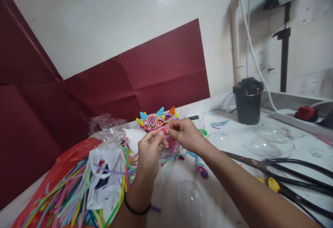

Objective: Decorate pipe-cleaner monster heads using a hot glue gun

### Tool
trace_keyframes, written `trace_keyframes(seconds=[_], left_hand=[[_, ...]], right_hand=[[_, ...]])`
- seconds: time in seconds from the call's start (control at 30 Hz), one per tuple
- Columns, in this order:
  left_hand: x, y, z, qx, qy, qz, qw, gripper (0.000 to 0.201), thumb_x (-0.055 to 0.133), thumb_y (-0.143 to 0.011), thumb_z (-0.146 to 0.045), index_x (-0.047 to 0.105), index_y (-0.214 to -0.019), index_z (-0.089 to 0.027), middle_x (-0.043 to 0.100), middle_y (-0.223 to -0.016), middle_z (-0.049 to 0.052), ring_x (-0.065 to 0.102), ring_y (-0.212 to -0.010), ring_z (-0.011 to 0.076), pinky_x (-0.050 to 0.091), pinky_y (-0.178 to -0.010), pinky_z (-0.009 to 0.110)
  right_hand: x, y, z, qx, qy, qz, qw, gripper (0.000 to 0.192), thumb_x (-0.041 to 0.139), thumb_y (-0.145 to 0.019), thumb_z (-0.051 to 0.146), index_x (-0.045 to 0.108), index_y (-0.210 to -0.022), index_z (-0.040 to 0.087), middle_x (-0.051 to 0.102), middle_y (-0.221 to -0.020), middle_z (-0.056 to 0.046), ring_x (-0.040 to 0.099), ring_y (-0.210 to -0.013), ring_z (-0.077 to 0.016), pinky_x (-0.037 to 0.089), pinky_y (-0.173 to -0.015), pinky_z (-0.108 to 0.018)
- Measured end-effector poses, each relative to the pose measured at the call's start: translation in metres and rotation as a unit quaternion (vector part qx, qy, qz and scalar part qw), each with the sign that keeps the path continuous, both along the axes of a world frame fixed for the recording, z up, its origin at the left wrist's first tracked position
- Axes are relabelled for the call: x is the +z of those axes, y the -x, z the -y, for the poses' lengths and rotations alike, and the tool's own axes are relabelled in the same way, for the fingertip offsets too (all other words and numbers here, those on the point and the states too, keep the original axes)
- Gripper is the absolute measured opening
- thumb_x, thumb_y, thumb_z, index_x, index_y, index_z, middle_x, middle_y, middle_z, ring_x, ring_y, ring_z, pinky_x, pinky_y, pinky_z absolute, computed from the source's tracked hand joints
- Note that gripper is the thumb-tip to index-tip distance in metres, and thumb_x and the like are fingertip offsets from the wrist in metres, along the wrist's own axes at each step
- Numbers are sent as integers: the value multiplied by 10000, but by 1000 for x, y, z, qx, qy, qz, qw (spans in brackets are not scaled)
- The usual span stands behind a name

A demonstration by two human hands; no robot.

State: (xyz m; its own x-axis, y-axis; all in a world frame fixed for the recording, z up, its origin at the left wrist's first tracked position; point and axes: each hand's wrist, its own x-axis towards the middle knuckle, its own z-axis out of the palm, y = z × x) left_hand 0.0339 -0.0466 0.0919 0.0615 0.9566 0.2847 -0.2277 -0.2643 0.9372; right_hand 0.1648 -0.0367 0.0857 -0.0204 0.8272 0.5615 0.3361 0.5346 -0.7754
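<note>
My left hand (150,150) and my right hand (186,133) meet in the middle of the view, fingertips pinched on a pink pipe cleaner (163,129). My fingers cover part of it. Just behind them stands a multicoloured pipe-cleaner animal head (153,120) with blue horns and yellow ears. A second such head, with an orange horn (172,110), shows partly beside it. Pink strands (171,145) hang below my fingers. To the right of my left wrist, blue pipe-cleaner pieces (192,155) and a purple coil (204,174) lie on the table.
Loose pipe cleaners (70,195) spread over a red bag (62,162) and beside a white plastic bag (105,193) at left. Large black-handled scissors (262,167) and yellow-and-black scissors (273,184) lie near my right forearm. Clear plastic domes (270,144), a black cup (248,103) and a power strip (286,117) stand at right.
</note>
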Motion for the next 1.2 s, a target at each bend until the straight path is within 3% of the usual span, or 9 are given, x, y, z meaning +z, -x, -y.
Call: trace_keyframes(seconds=[0.13,0.23,0.33,0.43,0.5,0.8,0.97,1.2], left_hand=[[-1,3,-3,-21,11,-43,999,256,734,-617,-342,631,-706,-126,626,-603,-1,550,-491,82,458,-498,202],[-4,7,-6,11,-36,-124,992,223,661,-709,-352,630,-674,-133,590,-543,-14,527,-465,87,434,-483,202],[-5,11,-7,79,-123,-229,963,219,596,-785,-354,682,-785,-152,564,-530,-28,512,-483,99,413,-496,202],[-3,14,-6,139,-207,-299,921,180,599,-785,-298,714,-866,-186,631,-694,-4,518,-546,101,414,-531,203],[-2,15,-4,148,-242,-328,901,148,603,-774,-256,719,-839,-189,656,-777,12,527,-581,103,422,-554,202],[0,18,-3,152,-274,-420,852,143,573,-811,-231,698,-814,-161,673,-768,33,573,-642,131,429,-631,234],[0,19,-6,144,-238,-426,861,147,559,-814,-237,678,-777,-160,659,-739,22,560,-613,123,411,-601,229],[0,17,-3,124,-189,-343,912,147,578,-787,-278,656,-745,-160,603,-594,-16,513,-485,97,370,-463,190]], right_hand=[[4,-7,4,-19,10,42,999,136,550,-783,154,647,-691,133,566,-593,20,460,-550,-86,327,-516,-202],[8,-11,9,-35,12,76,996,152,548,-793,143,631,-667,132,518,-557,34,423,-531,-77,292,-518,-202],[11,-10,13,-48,7,112,993,176,547,-808,130,615,-646,132,491,-530,40,401,-515,-74,266,-524,-212],[13,-8,15,-60,4,142,988,180,545,-817,115,613,-652,134,499,-533,33,402,-510,-79,248,-525,-221],[14,-6,16,-63,4,158,985,171,545,-814,97,619,-665,135,522,-556,24,416,-519,-84,249,-532,-222],[14,-3,19,-67,-7,192,979,177,555,-818,84,611,-660,143,545,-609,10,428,-570,-102,269,-562,-224],[11,-3,15,-61,-19,181,981,142,569,-803,56,647,-726,146,614,-700,-8,484,-634,-111,302,-604,-222],[11,-2,16,-65,-3,140,988,183,566,-816,93,622,-647,137,523,-561,25,410,-535,-89,269,-557,-232]])
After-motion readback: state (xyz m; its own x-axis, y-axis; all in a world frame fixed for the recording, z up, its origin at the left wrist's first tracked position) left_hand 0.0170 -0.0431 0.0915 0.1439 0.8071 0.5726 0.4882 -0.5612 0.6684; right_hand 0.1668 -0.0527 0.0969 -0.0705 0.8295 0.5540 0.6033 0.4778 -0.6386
